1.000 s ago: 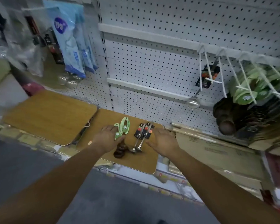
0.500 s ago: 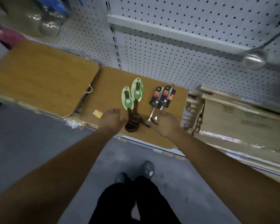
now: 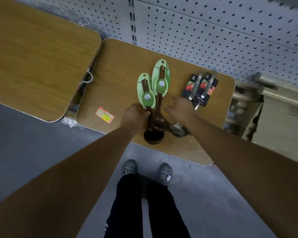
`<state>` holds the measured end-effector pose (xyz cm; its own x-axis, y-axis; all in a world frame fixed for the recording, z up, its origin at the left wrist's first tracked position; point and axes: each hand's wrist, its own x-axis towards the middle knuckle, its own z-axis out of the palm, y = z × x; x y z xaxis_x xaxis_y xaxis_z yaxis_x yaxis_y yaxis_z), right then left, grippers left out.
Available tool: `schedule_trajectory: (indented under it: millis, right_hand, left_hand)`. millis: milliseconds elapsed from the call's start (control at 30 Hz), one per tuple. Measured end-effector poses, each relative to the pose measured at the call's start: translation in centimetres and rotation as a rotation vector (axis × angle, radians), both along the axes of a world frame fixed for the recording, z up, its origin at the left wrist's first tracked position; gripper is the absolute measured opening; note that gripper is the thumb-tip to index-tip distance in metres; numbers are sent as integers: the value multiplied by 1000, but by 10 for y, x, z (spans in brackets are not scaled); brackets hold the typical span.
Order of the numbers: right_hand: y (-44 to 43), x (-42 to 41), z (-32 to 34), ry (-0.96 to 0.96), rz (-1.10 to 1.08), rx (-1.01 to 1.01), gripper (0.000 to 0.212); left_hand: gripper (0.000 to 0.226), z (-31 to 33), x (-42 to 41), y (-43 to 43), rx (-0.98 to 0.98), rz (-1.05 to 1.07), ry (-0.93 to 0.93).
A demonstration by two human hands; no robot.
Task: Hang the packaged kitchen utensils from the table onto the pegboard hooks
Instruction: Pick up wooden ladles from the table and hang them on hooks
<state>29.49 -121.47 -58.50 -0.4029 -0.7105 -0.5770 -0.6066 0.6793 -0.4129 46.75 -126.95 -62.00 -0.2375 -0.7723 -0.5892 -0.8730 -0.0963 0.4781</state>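
Two dark wooden ladles on green cards (image 3: 145, 91) (image 3: 160, 78) lie side by side on the right wooden table (image 3: 120, 66), bowls toward me. To their right lie two steel ladles on black-and-red cards (image 3: 202, 89), their bowls partly hidden under my right wrist. My left hand (image 3: 133, 115) grips the handle of the left wooden ladle just below its card. Fingers loosely stretched, my right hand (image 3: 177, 107) hovers between the wooden ladles and the steel ones and holds nothing. The white pegboard (image 3: 213, 31) rises behind the table; no hooks show.
A second wooden table (image 3: 33, 54) stands to the left with a narrow gap between. A red-and-yellow price sticker (image 3: 104, 114) is on the right table. Cardboard boxes (image 3: 282, 121) stand to the right. My grey shoes (image 3: 129, 168) are on the grey floor.
The view has tilted down, away from the hooks. My left hand has moved onto the left wooden ladle's handle; my right hand has shifted left from the steel ladles toward the wooden ones.
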Motion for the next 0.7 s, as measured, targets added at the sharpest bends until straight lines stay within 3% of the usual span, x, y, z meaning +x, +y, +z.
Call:
schedule_trajectory:
  millis: [133,233,433,567,700]
  right_hand:
    - [-25,3,-26,-118,-269,-11,57]
    - [-37,9,-45,-124,-375,-44,49]
    - [-48,26,-58,-101,-472,-73,61]
    - [-45,22,-64,-253,-606,-92,37]
    - [-39,24,-57,-437,-674,-101,26]
  left_hand:
    - [43,-17,-14,-9,83,323,164]
    - [48,-20,-25,-9,127,476,249]
    - [49,-20,-28,-12,118,513,272]
    - [34,-27,-12,-14,173,537,346]
    - [18,-21,17,-17,223,574,416]
